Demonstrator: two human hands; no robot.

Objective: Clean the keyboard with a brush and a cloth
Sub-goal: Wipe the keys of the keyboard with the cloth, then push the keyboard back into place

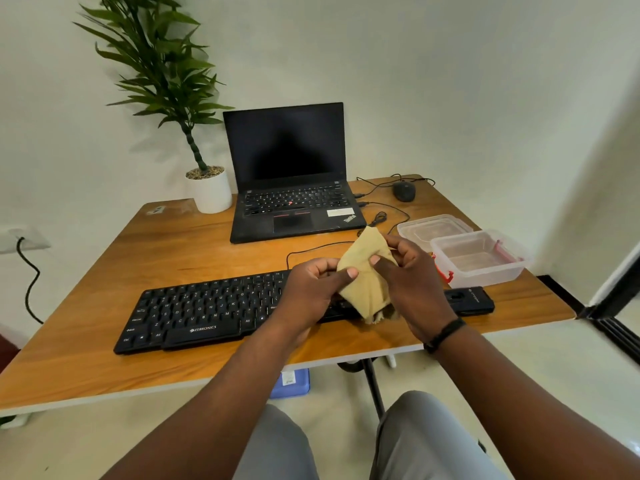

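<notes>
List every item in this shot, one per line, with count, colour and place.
keyboard: 1, black, desk front
cloth: 1, tan, held above keyboard
laptop: 1, black, open, desk rear
mouse: 1, black, right of laptop
plant pot: 1, white, left of laptop
containers: 2, clear, desk right
black device: 1, right of keyboard
desk: 1, wooden
left hand: pinches cloth
right hand: pinches cloth

Matt cloth (367, 271); seemingly plastic keyboard (207, 310); wooden table (138, 244).
</notes>
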